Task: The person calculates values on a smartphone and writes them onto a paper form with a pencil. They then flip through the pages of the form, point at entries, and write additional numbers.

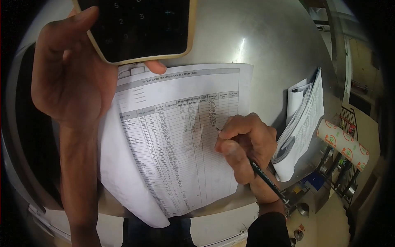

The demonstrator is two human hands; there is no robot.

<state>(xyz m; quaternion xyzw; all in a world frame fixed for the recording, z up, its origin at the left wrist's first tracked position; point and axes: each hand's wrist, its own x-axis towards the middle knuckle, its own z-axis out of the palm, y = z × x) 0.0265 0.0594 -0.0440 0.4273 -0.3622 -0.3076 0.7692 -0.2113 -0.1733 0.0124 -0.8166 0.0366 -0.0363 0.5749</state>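
Note:
My left hand is raised near the camera and holds a phone in a tan case, its dark screen showing a number keypad. My right hand grips a dark pencil with its tip resting on a printed stock sheet. The sheet is a table with handwritten numbers in several columns, lying on a shiny metal table. The pencil tip sits near the right-hand columns, in the upper part of the table.
A stack of folded papers lies at the table's right edge. Beyond it a roll of printed wrapping rests on a rack. Metal fittings and floor show below right. The table's near edge runs under the sheet.

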